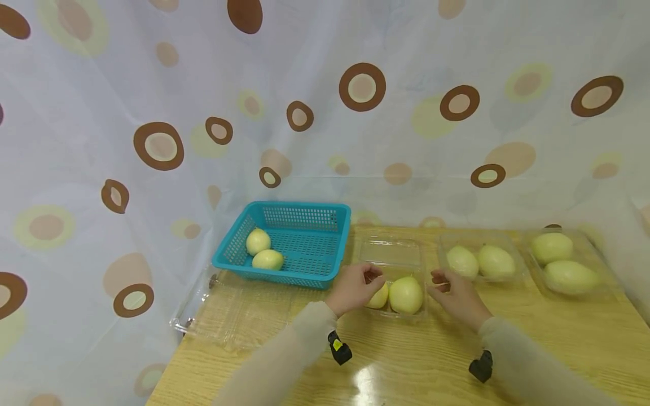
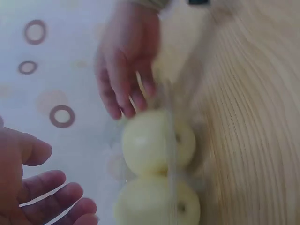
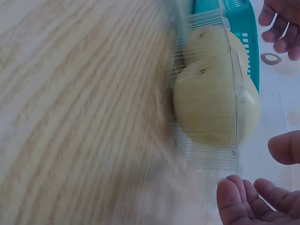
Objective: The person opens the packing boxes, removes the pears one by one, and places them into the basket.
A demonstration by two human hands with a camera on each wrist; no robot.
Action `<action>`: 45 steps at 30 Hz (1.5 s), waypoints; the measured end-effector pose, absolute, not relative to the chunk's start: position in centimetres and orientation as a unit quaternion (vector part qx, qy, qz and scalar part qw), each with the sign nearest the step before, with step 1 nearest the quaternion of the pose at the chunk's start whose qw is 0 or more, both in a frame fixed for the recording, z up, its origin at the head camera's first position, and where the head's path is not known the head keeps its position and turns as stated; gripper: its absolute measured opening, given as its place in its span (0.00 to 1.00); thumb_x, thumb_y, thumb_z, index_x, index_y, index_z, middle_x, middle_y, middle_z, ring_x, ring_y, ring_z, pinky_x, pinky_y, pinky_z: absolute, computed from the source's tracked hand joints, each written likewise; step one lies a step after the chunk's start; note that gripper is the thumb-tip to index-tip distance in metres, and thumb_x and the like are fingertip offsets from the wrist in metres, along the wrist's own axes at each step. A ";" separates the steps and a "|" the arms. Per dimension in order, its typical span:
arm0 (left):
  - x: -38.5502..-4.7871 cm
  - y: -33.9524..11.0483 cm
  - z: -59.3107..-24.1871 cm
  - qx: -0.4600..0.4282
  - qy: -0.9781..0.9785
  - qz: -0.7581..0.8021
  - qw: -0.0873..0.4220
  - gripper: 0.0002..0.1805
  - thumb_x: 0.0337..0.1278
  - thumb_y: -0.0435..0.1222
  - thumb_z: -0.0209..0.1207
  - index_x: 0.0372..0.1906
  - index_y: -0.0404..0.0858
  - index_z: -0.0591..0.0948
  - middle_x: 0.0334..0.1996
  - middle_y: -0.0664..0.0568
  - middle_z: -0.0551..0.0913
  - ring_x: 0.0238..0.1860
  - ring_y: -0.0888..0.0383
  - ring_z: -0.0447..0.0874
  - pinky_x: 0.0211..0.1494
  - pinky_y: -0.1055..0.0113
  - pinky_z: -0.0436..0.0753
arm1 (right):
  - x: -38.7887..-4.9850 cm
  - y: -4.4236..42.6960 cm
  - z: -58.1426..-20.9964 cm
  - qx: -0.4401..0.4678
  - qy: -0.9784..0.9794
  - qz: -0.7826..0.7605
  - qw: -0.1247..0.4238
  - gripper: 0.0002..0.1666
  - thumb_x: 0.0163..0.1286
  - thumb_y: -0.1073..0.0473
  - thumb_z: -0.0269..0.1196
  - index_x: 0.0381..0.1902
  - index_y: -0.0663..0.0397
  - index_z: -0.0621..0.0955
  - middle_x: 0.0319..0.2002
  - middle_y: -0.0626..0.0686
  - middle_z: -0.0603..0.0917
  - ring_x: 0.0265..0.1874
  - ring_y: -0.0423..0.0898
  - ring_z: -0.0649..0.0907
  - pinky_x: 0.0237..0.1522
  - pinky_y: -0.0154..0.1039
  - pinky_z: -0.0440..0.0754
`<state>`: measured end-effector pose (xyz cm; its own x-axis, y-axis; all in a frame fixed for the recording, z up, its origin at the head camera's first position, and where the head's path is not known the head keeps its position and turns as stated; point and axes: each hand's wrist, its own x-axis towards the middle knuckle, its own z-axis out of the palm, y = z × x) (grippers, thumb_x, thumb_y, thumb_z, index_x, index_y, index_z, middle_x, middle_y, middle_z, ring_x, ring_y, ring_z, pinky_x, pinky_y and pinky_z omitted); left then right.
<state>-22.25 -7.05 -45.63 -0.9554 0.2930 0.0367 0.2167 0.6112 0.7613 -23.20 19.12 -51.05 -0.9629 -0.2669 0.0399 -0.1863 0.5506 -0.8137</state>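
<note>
In the head view, two pale yellow melon-like fruits [image 1: 406,295] sit side by side in a clear plastic clamshell box [image 1: 391,252], its lid tipped back. My left hand [image 1: 354,286] hovers at the box's left side, fingers loosely bent and holding nothing. On the right side is my right hand [image 1: 459,299], also holding nothing, thumb and fingers apart. The right wrist view shows the fingertips [image 3: 229,199] close to the box's end; whether they touch cannot be told. Through the ribbed box wall [image 3: 206,154] both fruits [image 3: 206,103] show.
A blue perforated basket [image 1: 315,248] with two more fruits [image 1: 268,260] stands at the back left. Empty clear boxes [image 1: 244,310] lie in front of it. At right are two clear boxes, each holding two fruits [image 1: 496,261] [image 1: 571,277]. A patterned curtain hangs behind the wooden table [image 1: 406,361].
</note>
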 end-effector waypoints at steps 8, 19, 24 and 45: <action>-23.4 -6.5 -46.4 0.210 0.972 0.098 0.019 0.31 0.58 0.56 0.60 0.63 0.45 0.74 0.55 0.51 0.77 0.50 0.55 0.79 0.46 0.65 0.81 | -22.6 19.3 -51.7 -0.062 0.819 -0.545 0.166 0.35 0.72 0.49 0.58 0.65 0.69 0.64 0.48 0.64 0.79 0.40 0.54 0.83 0.40 0.46 0.84; -24.8 -6.1 -47.9 0.230 0.969 -0.077 0.035 0.47 0.41 0.67 0.65 0.67 0.49 0.68 0.49 0.49 0.78 0.51 0.54 0.76 0.52 0.64 0.78 | -22.4 18.7 -52.3 -0.047 0.799 -0.563 0.205 0.32 0.70 0.51 0.61 0.60 0.71 0.67 0.38 0.58 0.82 0.36 0.50 0.82 0.37 0.42 0.83; -25.3 -6.1 -48.0 0.232 0.967 -0.089 0.055 0.50 0.39 0.69 0.64 0.68 0.51 0.66 0.52 0.51 0.79 0.55 0.54 0.74 0.61 0.62 0.73 | -22.4 18.7 -52.4 -0.046 0.795 -0.566 0.212 0.31 0.70 0.51 0.61 0.57 0.71 0.67 0.35 0.58 0.83 0.33 0.50 0.83 0.33 0.42 0.83; -25.8 -4.9 -47.9 0.216 0.973 -0.044 0.070 0.43 0.37 0.56 0.72 0.62 0.45 0.72 0.45 0.50 0.79 0.47 0.55 0.75 0.44 0.68 0.78 | -22.7 18.9 -52.9 -0.059 0.797 -0.561 0.215 0.29 0.69 0.50 0.61 0.55 0.69 0.70 0.32 0.55 0.83 0.32 0.50 0.83 0.32 0.43 0.81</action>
<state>-25.80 -4.86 -47.87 -0.8969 0.4139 -0.1556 0.4262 0.9029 -0.0551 -22.68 18.86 -52.87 -0.9006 -0.3354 -0.2766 0.1472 0.3635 -0.9199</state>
